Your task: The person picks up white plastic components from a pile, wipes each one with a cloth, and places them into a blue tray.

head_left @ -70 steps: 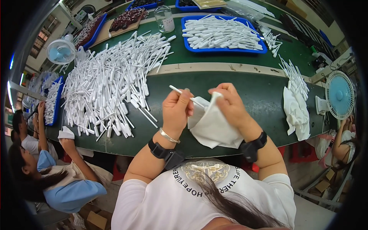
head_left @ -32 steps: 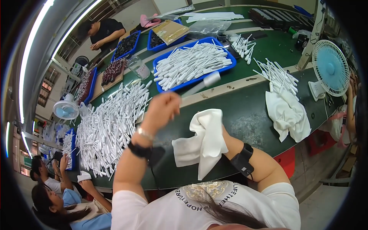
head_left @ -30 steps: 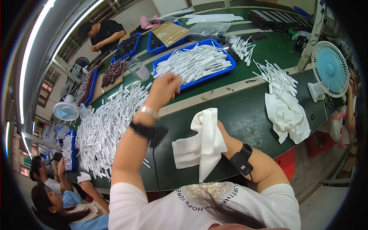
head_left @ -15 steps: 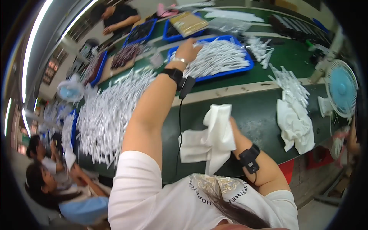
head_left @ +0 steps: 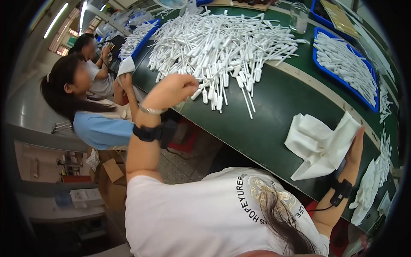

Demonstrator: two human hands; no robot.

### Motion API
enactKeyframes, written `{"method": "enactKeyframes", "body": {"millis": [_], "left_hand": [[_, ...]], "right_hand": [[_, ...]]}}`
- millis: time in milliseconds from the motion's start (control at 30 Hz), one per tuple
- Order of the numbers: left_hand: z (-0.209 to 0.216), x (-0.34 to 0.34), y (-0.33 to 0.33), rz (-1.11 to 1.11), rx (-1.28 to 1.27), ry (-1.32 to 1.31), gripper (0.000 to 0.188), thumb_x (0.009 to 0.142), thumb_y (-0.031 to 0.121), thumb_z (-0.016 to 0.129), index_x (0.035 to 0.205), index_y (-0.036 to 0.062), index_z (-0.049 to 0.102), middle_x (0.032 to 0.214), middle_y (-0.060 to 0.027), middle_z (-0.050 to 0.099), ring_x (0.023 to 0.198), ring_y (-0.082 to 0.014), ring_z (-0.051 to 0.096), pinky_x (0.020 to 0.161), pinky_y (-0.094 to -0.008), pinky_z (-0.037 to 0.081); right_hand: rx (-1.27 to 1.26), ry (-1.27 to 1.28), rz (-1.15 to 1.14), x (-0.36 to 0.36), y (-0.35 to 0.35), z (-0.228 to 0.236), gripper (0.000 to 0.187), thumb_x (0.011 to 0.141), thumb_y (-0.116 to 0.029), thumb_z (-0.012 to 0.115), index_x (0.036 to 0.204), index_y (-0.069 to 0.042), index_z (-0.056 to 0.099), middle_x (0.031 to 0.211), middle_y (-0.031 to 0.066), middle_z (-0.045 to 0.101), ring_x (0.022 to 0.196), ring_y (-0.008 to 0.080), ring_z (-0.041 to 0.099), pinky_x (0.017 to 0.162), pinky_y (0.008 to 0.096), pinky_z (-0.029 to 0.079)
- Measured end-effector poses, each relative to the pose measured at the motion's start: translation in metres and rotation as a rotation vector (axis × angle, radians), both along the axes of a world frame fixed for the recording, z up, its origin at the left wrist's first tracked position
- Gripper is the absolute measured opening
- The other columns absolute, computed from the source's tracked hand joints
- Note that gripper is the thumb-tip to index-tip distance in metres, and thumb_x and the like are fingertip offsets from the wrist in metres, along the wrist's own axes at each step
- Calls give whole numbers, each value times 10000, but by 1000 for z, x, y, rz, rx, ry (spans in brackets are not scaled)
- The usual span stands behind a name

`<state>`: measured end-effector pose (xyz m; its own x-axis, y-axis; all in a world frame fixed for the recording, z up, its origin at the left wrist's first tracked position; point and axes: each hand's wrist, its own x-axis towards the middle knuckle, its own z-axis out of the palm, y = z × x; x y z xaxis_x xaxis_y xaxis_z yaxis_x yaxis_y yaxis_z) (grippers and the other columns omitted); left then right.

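My left hand (head_left: 171, 91) is at the near left edge of a big heap of white plastic dropper pipettes (head_left: 231, 43). Its fingers are curled closed, and a thin white stem lies right at the fingertips; whether they grip it I cannot tell. At the right, my right hand (head_left: 354, 147) holds a crumpled white cloth (head_left: 319, 141) over the table's near edge. The cloth hides part of its fingers and palm. Beyond that hand, a blue tray (head_left: 317, 55) is filled with more pipettes laid in roughly one direction.
The dark green table (head_left: 274, 103) carries a pale strip along its length. A second white cloth (head_left: 364, 192) and loose pipettes (head_left: 384, 150) lie at far right. A clear jar (head_left: 299, 18) stands behind the heap. On the left, a co-worker in a blue-and-cream top (head_left: 102, 126) sits beside the table.
My view has turned left. My left hand has come back from the blue tray to the heap of pipettes. The right hand still has the cloth, which now hangs more spread out.
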<state>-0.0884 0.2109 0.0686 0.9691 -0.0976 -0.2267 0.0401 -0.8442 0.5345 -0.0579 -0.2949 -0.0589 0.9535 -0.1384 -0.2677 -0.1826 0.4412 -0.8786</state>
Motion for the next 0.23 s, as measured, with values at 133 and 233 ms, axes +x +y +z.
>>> {"method": "enactKeyframes", "body": {"millis": [133, 233], "left_hand": [[-68, -28, 36, 117, 238, -278, 203, 749, 182, 600, 865, 17, 581, 726, -125, 591, 666, -202, 581, 596, -316, 447], [-79, -33, 38, 177, 377, -419, 260, 725, 236, 627, 873, 27, 583, 774, -154, 599, 739, -250, 596, 640, -360, 449]], "right_hand": [[-425, -106, 277, -4, -23, -3, 505, 864, -438, 442, 1108, 1, 499, 1006, 79, 578, 910, 174, 558, 800, 278, 432], [-873, -67, 496, 3, -14, 4, 714, 744, -475, 597, 1230, 10, 399, 1107, 110, 542, 1025, 239, 518, 934, 322, 355]]}}
